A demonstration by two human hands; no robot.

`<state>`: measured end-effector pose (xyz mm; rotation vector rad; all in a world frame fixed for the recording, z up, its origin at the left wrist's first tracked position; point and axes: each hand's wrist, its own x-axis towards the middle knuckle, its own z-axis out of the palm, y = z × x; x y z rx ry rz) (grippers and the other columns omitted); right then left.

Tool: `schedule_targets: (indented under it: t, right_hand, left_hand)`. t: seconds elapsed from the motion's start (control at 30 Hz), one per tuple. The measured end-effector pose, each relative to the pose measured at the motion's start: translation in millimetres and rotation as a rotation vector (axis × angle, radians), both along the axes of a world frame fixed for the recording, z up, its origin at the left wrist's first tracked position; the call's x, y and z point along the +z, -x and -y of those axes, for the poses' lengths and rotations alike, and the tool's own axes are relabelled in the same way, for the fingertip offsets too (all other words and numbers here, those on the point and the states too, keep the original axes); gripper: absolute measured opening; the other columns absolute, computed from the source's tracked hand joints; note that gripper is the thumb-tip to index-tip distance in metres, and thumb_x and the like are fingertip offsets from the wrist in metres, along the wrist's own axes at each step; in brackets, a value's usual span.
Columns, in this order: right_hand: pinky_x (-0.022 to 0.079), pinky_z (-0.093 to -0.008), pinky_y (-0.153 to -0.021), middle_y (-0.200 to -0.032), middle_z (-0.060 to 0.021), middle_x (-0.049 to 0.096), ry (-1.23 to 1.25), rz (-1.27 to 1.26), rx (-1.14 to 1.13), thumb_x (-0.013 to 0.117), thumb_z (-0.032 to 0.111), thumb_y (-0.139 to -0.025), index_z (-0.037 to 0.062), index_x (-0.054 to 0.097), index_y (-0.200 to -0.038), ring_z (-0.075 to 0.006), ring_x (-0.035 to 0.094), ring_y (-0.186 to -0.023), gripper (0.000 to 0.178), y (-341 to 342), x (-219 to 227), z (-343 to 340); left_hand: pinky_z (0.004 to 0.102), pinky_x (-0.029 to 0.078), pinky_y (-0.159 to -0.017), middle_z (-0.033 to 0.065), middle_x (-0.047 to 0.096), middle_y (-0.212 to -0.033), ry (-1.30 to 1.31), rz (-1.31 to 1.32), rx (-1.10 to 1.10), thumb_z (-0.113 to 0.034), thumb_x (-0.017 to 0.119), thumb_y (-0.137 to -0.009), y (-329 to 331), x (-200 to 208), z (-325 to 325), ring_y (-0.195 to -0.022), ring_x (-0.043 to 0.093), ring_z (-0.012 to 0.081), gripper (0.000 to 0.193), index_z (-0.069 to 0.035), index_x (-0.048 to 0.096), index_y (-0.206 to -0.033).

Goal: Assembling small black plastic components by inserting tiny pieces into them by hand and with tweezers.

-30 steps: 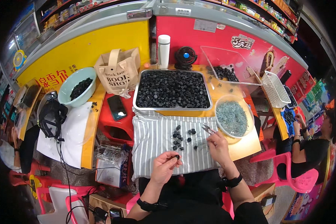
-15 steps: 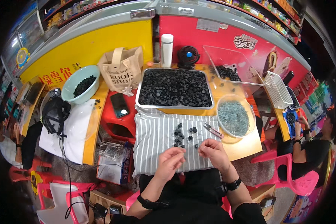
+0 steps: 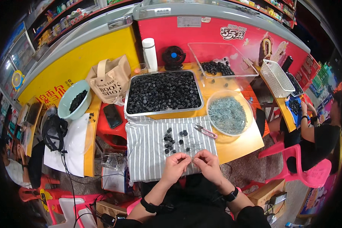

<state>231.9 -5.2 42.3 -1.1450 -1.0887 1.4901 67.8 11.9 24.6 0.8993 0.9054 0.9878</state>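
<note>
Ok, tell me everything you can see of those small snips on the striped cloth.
The small snips have slim, pointed blades that look like metal and a pinkish handle. They lie on the striped cloth near its right side, tips slightly parted and aimed away and left, handle end toward the round tub; contact there is unclear. Neither the left hand nor the right hand touches them.

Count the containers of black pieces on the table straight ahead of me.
2: the metal tray just beyond the striped cloth, and the clear bin behind the tray, to its right.
</note>
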Motion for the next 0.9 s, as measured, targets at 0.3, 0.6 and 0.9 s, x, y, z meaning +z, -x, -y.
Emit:
schedule_targets:
  t: [0.3,0.6,0.9]
  right_hand:
    - [0.046,-0.0299,-0.060,-0.078,-0.0110,0.057,-0.494,0.431,-0.168,0.060,-0.001,-0.086,0.0000,0.057,-0.091,-0.0193,0.059,-0.067,0.006,-13,-5,-4]
    - [0.047,-0.0217,-0.070,-0.084,-0.0006,0.058,-0.180,-0.016,-0.154,0.058,0.005,-0.092,-0.0006,0.057,-0.096,-0.0067,0.057,-0.077,0.006,-22,-13,-5]
    - [0.046,-0.0240,-0.068,-0.084,-0.0022,0.058,-0.179,0.046,-0.229,0.059,0.003,-0.091,0.0016,0.058,-0.095,-0.0090,0.057,-0.077,0.005,-11,-11,-19]
  left_hand:
    - [0.0229,0.042,-0.054,0.0001,0.061,-0.072,-0.167,-0.225,-0.076,-0.009,0.064,-0.089,-15,27,-13,-0.062,0.053,0.0054,0.010,0.001,0.064,-0.085]
    - [0.0267,0.047,-0.062,0.0075,0.064,-0.079,-0.485,-0.518,-0.091,-0.007,0.064,-0.087,-26,22,-16,-0.072,0.061,0.0123,0.009,0.002,0.063,-0.087]
    - [0.0183,0.038,-0.051,-0.0030,0.059,-0.072,-0.115,-0.185,-0.082,-0.012,0.064,-0.091,-25,19,-35,-0.057,0.049,0.0022,0.010,-0.001,0.066,-0.092]
